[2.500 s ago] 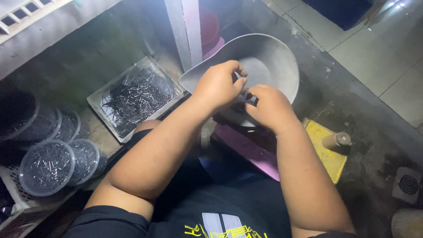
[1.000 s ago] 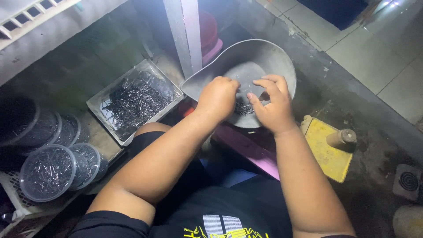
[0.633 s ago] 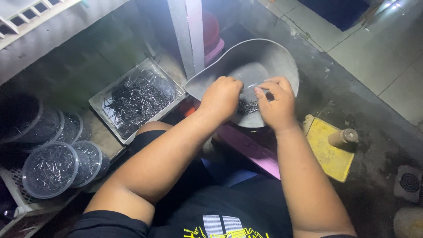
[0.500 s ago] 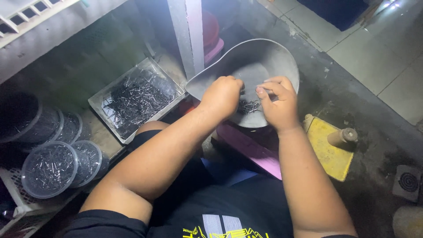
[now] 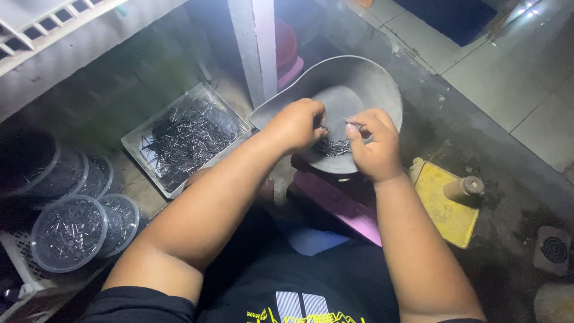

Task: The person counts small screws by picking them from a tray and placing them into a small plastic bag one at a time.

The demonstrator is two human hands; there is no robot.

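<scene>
A grey metal scoop-shaped pan [image 5: 359, 75] sits in front of me on a dark stand. A small pile of thin dark nails [image 5: 333, 146] lies at its near side. My left hand [image 5: 297, 124] hovers over the pile with fingers curled, pinching at the nails. My right hand [image 5: 373, 146] is just right of the pile, thumb and forefinger pinched together on a few nails. Both hands nearly touch over the pan.
A clear rectangular tray of nails [image 5: 185, 137] lies to the left. Round plastic tubs of nails [image 5: 69, 230] are stacked further left on a white crate. A white post [image 5: 254, 48] stands behind the pan. A yellow board [image 5: 445, 203] with a small cylinder [image 5: 465, 188] lies right.
Both hands have shifted from the pan's near rim into the pan over the nail pile, and the fingers keep working the nails. The pan stays put.
</scene>
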